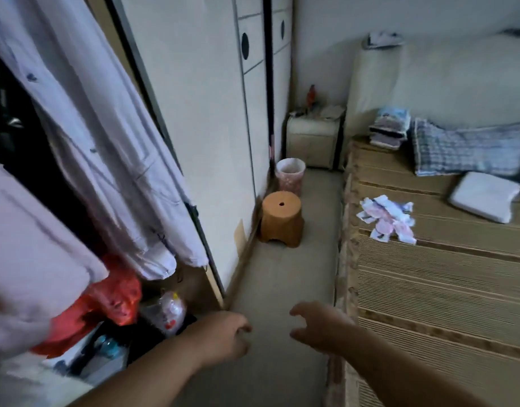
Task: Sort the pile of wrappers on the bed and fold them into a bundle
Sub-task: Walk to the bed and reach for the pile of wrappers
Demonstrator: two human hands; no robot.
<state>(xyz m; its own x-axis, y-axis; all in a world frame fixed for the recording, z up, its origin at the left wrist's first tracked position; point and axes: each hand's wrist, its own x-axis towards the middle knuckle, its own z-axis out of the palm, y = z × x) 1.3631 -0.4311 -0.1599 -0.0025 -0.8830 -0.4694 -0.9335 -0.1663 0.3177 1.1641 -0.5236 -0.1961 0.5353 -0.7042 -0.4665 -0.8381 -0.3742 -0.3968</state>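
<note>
Two bare hands hang low in the frame over the floor strip between wardrobe and bed, both holding nothing. Wrappers sit as one loose pink/white pile on the bed, right of centre, near the bed's left edge; pile is up and to the right of both hands, well apart from them.

Right hand is nearer: lower centre-right, just beside the bed edge, forearm coming in from the lower-right corner. Its fingers are spread and curled, claw-like, pointing toward frame left, i.e. not yet aimed at the pile. Left hand is lower centre, forearm from bottom left, fingers loosely curled under, not pinching anything; farther from the pile w/ the floor gap between.

Pile's long axis runs roughly diagonal, upper left to lower right, along the bed's near side. Judgement: reach must go up-frame and rightward over the mattress edge; right hand prob. arrives first, left follows across. Person likely has to step fwd too, since the pile looks beyond a plain arm stretch. Sorting not yet begun; wrappers untouched.

Stool stands on the floor left of the pile, clear of the reach path.
</note>
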